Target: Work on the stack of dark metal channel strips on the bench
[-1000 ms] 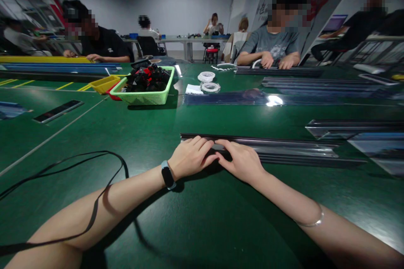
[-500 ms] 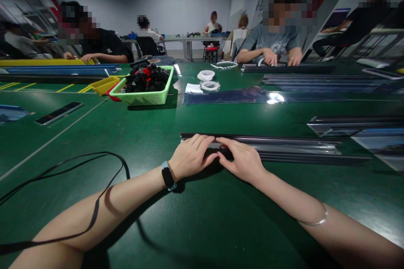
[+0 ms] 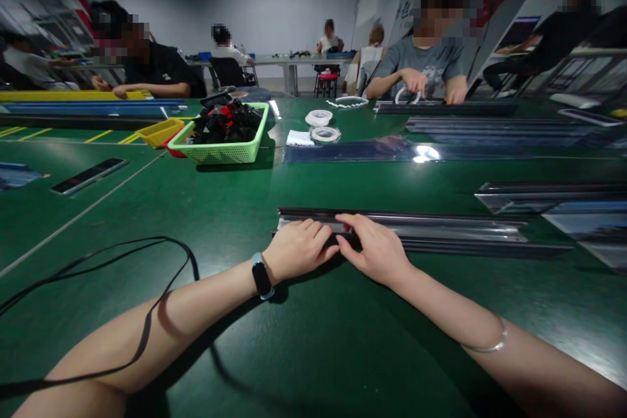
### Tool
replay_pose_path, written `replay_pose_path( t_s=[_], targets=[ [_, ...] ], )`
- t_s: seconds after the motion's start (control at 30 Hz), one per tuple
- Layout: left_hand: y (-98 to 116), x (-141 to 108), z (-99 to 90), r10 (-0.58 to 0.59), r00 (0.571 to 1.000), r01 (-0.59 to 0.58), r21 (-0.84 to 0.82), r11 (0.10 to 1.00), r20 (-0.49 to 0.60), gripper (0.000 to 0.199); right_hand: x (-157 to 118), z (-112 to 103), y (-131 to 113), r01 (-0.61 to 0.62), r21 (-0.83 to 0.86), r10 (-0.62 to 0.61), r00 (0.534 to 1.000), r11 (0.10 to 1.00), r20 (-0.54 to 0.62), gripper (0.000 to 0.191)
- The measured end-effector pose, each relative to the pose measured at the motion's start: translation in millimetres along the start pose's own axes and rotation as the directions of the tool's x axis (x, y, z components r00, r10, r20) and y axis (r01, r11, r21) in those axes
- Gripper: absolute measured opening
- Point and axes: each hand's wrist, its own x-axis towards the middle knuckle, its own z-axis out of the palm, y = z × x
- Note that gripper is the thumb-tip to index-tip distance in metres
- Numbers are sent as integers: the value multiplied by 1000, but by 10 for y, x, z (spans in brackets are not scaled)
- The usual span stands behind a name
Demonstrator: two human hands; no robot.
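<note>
A long black channel-shaped profile (image 3: 455, 230) with a shiny inner face lies across the green table in front of me. My left hand (image 3: 298, 249), with a band on its wrist, is closed over the near wall by the left end. Its fingers curl into the channel and the thumb stays on my side. Close beside it, my right hand (image 3: 375, 249) grips the same near wall between thumb and fingers. The thumbs nearly meet. Both hands partly cover the profile, so whether a small part sits under the fingertips is hidden.
Beyond the profile stand a green basket (image 3: 223, 153) of black and red parts, a yellow tray (image 3: 160, 133) and tape rolls (image 3: 319, 118). More profiles (image 3: 543, 191) lie to the right. A phone (image 3: 89, 176) and black cord (image 3: 189, 255) are leftward. Co-workers sit opposite.
My left fingers have come down from the far rim toward the near wall and bent more tightly. My right hand has hardly moved, and the profile stays in place.
</note>
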Motion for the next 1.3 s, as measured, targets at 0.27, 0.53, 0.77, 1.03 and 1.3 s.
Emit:
replay_pose_path(
  t_s=[0.27, 0.53, 0.77, 1.03, 1.3],
  targets=[
    [4, 24, 0, -7, 1000, 7, 18, 1000, 17, 21, 64, -13, -49, 74, -234, -37, 987, 970, 157, 31],
    [20, 40, 30, -66, 998, 66, 35, 997, 4, 25, 63, 8, -40, 86, -283, -49, 990, 955, 134, 34],
    [-63, -56, 1, -134, 990, 137, 65, 988, -54, 36, -16, -77, 33, 41, -292, -24, 998, 956, 61, 34],
    [-9, -11, 30, -57, 996, 58, 18, 998, -62, 27, 18, -15, -47, 63, -299, -40, 996, 952, 83, 35],
    [-15, -11, 13, -61, 998, 62, 26, 998, -33, 23, 65, 14, -49, 64, -359, -17, 991, 931, 133, 39]
  ],
)
